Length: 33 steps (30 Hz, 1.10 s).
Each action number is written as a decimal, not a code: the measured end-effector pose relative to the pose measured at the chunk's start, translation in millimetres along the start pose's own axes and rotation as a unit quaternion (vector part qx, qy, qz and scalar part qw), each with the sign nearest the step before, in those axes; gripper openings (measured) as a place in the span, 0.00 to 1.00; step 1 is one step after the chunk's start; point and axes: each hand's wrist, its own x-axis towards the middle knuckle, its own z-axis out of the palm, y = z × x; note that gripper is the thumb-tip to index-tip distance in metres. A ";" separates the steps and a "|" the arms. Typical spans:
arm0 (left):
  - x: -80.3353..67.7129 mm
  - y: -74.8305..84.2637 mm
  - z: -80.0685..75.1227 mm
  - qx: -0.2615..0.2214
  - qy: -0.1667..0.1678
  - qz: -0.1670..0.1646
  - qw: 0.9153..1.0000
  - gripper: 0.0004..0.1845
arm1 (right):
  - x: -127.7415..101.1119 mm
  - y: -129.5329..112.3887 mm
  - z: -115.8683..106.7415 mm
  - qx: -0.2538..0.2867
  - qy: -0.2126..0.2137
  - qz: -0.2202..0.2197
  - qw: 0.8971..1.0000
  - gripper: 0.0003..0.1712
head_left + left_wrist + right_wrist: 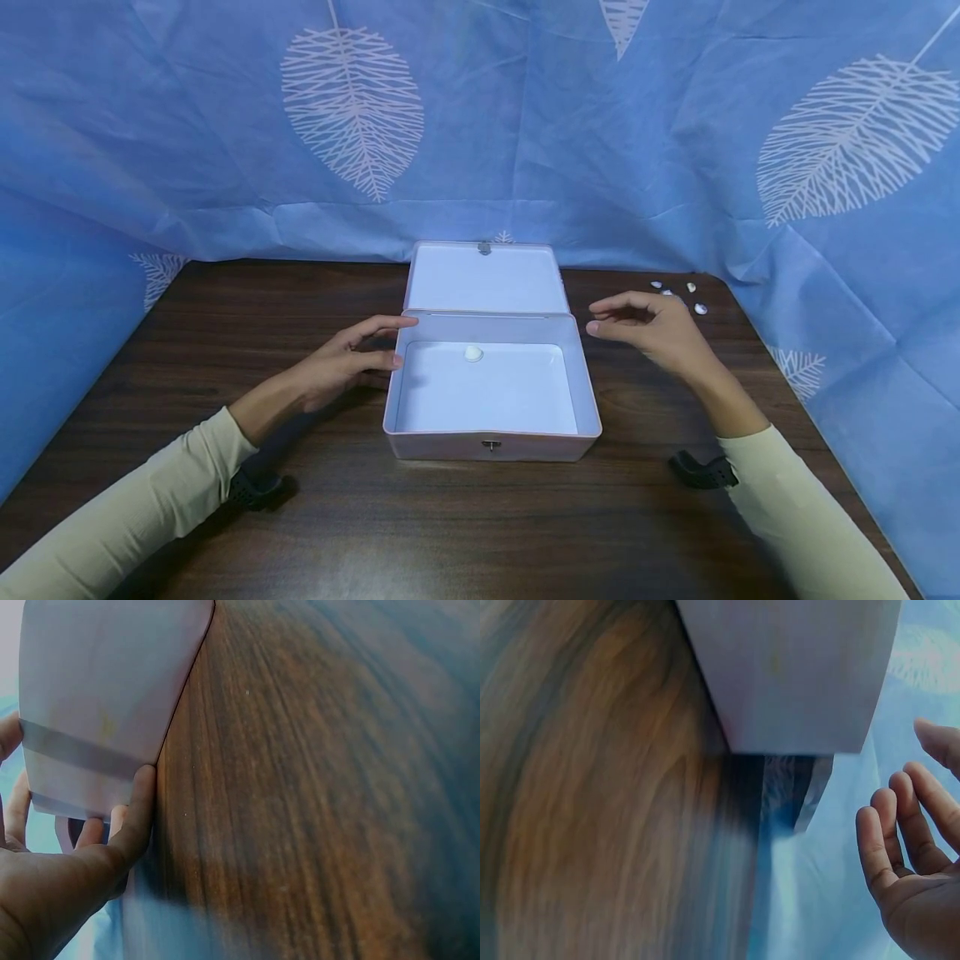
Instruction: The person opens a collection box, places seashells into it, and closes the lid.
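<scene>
An open white box [487,446] with a small front latch stands mid-table, its lid [487,279] tipped back behind it. On its floor, near the back wall, lies one small white shell-like piece [473,353]. My left hand [341,367] rests against the box's left side, fingertips at the rim; in the left wrist view its fingers [139,802] touch the outer wall. Just right of the box hovers my right hand [645,329], fingers loosely bent. The right wrist view shows its thumb apart from the fingers [874,847] and nothing between them.
Several small shiny shell-like pieces [701,309] lie at the table's back right, beyond my right hand. The dark wooden table [337,517] ends at a blue leaf-patterned cloth [562,150] behind and at both sides.
</scene>
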 end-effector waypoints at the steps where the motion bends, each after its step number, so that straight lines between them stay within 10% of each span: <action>1: 0.0 0.1 0.0 0.000 0.000 -0.001 1.000 0.37 | -0.4 2.6 -2.3 0.000 0.003 -0.001 1.000 0.21; 33: 1.4 1.4 0.8 0.002 0.018 -0.009 1.000 0.40 | 2.0 77.8 -55.8 -0.085 0.084 0.082 0.989 0.33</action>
